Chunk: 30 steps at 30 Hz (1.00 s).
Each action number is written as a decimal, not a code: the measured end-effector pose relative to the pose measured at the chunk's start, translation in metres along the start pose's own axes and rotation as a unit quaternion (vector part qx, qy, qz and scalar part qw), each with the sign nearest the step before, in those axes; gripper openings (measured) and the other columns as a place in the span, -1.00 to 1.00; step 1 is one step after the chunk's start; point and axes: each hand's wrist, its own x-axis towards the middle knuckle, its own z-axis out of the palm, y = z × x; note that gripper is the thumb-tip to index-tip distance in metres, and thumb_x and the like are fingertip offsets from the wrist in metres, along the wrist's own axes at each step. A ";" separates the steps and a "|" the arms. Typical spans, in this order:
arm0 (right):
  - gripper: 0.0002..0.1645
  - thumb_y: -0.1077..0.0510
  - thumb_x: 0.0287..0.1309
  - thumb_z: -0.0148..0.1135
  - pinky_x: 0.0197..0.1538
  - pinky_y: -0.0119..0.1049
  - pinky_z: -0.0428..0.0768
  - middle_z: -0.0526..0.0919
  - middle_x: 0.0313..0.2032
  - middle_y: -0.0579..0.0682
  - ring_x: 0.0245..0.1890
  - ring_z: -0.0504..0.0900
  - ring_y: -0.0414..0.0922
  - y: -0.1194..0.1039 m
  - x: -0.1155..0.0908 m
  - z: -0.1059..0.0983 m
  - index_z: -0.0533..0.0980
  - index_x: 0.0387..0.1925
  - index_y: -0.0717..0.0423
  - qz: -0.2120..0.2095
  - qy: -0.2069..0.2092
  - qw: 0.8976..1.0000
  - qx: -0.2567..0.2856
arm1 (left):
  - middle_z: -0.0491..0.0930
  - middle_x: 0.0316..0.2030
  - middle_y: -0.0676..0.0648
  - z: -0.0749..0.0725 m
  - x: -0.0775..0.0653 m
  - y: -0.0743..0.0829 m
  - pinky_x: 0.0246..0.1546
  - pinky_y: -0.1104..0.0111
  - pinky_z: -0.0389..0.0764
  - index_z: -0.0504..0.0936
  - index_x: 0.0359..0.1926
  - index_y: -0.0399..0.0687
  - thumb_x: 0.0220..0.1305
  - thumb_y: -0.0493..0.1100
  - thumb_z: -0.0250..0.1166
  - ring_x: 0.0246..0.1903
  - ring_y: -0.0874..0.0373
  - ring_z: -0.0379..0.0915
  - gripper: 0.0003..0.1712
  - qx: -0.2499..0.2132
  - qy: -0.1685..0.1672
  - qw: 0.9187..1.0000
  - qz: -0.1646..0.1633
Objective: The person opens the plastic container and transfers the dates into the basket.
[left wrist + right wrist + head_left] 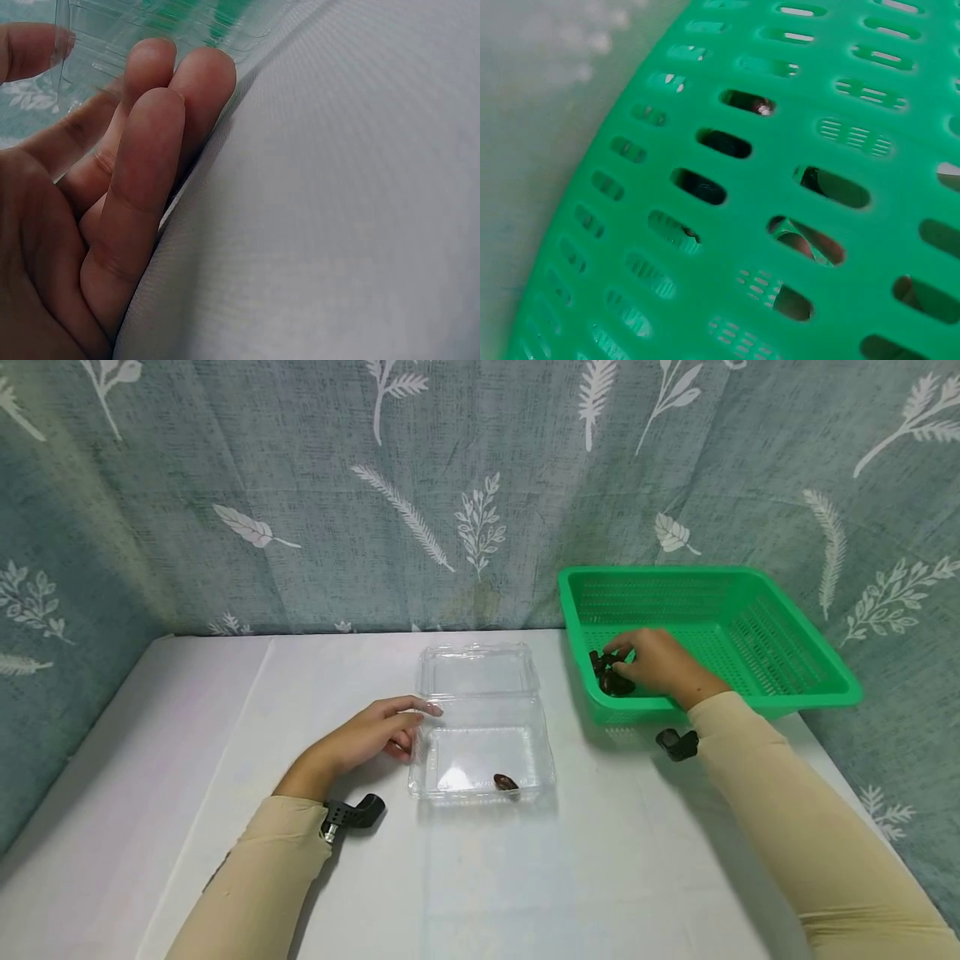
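A clear plastic clamshell box [480,747] lies with its lid [480,672] folded back. One glossy brown date [506,782] sits near its front right corner. At the box's left side, my left hand [375,735] holds the rim; in the left wrist view the thumb [34,52] reaches behind the plastic, with the other fingers outside. My right hand [663,667] is inside the green basket [757,575], its thumb and fingertips apart at a pile of dark dates [617,683]. The right wrist view shows mostly the slotted basket wall [780,135], hiding that hand.
A white cloth [247,727] covers the table. Behind it hangs a grey-green leaf-patterned curtain [300,485]. The basket stands at the table's back right, its right part overhanging the edge in the head view. A black wrist mount [356,812] sticks out beside the left forearm.
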 end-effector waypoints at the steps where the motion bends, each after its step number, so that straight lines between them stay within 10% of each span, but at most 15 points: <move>1: -0.61 0.28 0.28 0.25 -0.31 -0.16 0.47 0.68 -0.05 0.32 -0.27 0.65 0.10 0.000 0.000 0.000 0.59 0.14 0.23 -0.001 0.001 1.000 -0.003 | 0.37 -0.48 -0.01 0.000 0.000 0.000 -0.27 0.33 0.69 0.51 0.28 -0.05 0.52 -0.03 0.00 -0.43 0.19 0.49 -0.56 0.000 0.001 1.000 -0.001; 8: -0.63 0.30 0.27 0.26 -0.11 0.00 0.56 0.69 -0.04 0.29 0.00 0.62 0.22 0.000 0.000 0.002 0.61 0.11 0.23 -0.001 -0.009 1.000 -0.017 | 0.37 -0.48 -0.01 0.000 0.001 0.001 -0.27 0.32 0.70 0.51 0.28 -0.05 0.52 -0.04 0.01 -0.44 0.19 0.49 -0.56 -0.006 -0.001 1.000 -0.006; 30: -0.63 0.24 0.36 0.07 -0.48 -0.22 0.34 0.63 0.02 0.33 -0.47 0.53 0.03 -0.006 -0.004 -0.002 0.59 0.10 0.28 -0.008 0.054 0.998 -0.018 | 0.38 -0.48 0.00 -0.002 0.001 0.003 -0.31 0.34 0.68 0.51 0.28 -0.09 0.52 -0.03 -0.01 -0.46 0.20 0.50 -0.55 -0.015 -0.006 1.000 0.000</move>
